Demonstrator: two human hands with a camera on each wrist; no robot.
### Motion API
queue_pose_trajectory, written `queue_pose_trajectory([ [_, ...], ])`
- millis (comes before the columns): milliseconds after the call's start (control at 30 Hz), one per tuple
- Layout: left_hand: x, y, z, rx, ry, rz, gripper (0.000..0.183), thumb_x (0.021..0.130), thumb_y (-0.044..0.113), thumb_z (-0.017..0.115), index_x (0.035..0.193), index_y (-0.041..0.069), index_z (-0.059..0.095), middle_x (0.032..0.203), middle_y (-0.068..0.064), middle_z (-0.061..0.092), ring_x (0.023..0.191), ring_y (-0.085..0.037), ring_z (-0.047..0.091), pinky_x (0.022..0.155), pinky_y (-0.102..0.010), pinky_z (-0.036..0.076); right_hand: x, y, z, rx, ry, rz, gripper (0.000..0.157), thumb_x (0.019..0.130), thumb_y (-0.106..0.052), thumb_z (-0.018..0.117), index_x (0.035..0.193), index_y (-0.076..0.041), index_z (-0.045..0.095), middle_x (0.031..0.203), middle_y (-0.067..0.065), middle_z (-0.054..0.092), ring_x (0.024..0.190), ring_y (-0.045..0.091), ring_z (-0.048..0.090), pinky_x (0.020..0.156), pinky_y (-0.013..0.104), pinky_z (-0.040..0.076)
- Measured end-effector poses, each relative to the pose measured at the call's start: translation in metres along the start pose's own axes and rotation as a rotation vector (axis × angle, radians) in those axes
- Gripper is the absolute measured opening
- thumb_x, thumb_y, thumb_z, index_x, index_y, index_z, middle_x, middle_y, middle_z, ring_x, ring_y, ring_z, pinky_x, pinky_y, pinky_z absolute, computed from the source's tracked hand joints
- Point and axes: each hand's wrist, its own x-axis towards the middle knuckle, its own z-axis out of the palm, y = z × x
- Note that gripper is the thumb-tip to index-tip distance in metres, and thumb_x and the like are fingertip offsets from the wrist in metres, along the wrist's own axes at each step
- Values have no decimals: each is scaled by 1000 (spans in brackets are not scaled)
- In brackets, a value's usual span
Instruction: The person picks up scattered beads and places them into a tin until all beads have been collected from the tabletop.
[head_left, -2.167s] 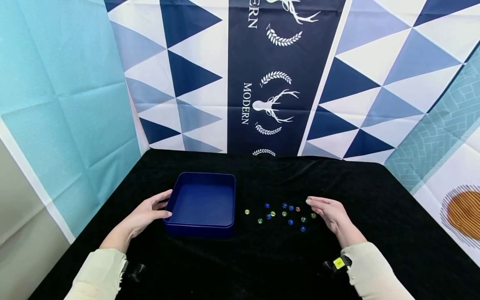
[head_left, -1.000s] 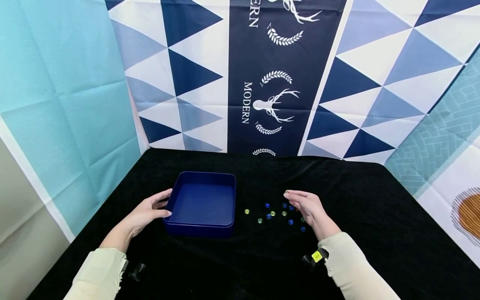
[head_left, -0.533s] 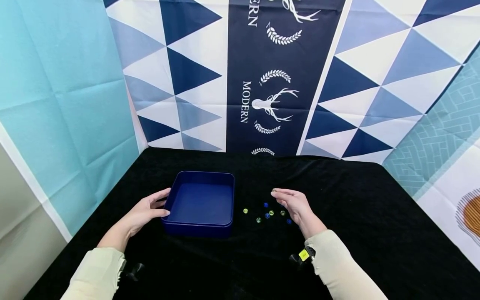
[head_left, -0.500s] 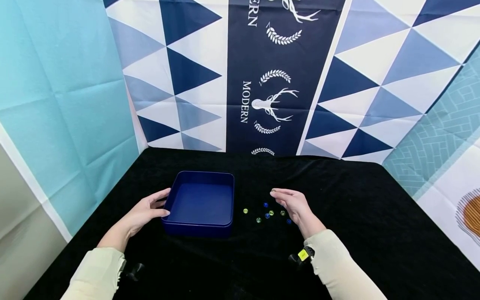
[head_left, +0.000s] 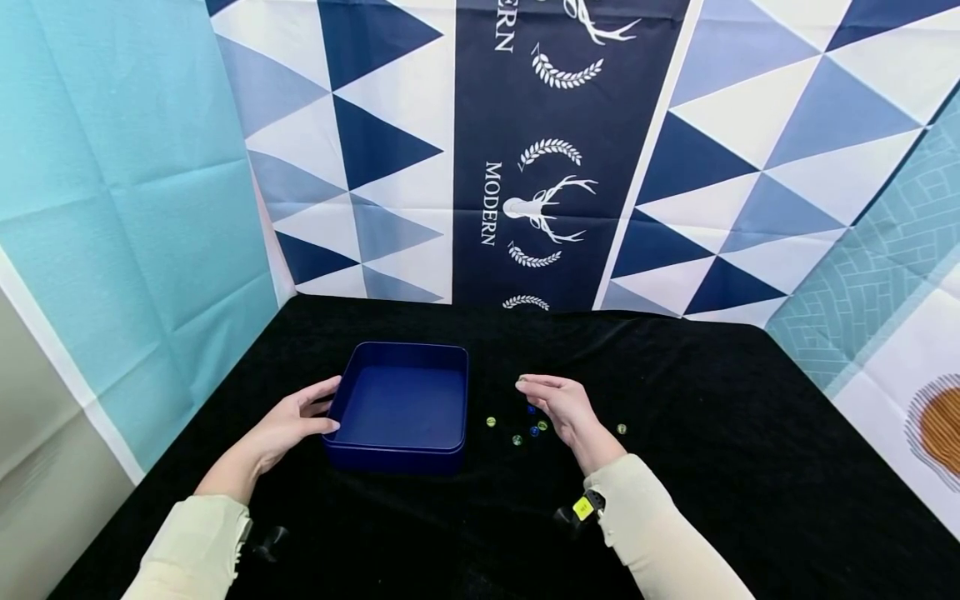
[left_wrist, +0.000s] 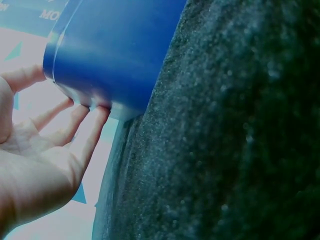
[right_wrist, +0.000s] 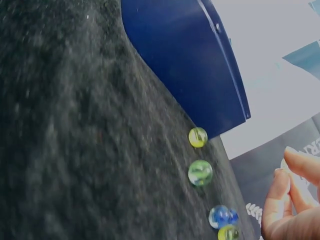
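A dark blue rectangular box [head_left: 408,404] stands on the black cloth, its inside showing bare. My left hand [head_left: 288,425] touches the box's left side; in the left wrist view the fingertips [left_wrist: 103,110] press against the blue outer wall, with the thumb spread apart. My right hand [head_left: 564,408], raised over the glass marbles, pinches a small pale marble [right_wrist: 284,165] between thumb and fingertips. Beneath and beside it lie a yellow marble [head_left: 491,422], a green marble [right_wrist: 200,173], a blue marble [head_left: 534,432] and another yellow marble [head_left: 542,426]. The right hand and forearm hide other marbles.
A lone yellow-green marble [head_left: 622,429] lies to the right of my right forearm. The black cloth [head_left: 450,533] covers the table. Patterned fabric [head_left: 375,150] hangs behind it, with a light blue sheet [head_left: 135,167] at the left.
My right hand has moved left from the right end of the marbles toward the box, carrying a marble. The yellow-green marble at the right shows again. My left hand and the box stay put.
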Motion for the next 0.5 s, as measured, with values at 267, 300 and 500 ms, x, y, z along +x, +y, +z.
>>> queue_pose_trajectory([
  [267,0,1,1,2,-3,2,75,83,4,63,147,1,23,148,-24,22,131,-43,25,99,-51,30,0,1,12,-29,5,2,35,77,-1,71,109,11,62,82,-1,67,66,9,58,69,23,47],
  [300,0,1,1,3,-3,2,75,83,4,63,147,1,22,148,-24,22,131,-43,25,99,-52,30,0,1,14,-33,6,3,35,77,-1,72,109,11,63,82,-1,67,66,8,58,69,23,47],
  [500,0,0,0,11,-4,3,75,84,4,62,147,1,22,148,-24,21,131,-43,24,99,-52,29,-1,0,24,-19,7,-11,33,76,0,72,107,10,64,84,1,68,67,9,58,69,22,47],
])
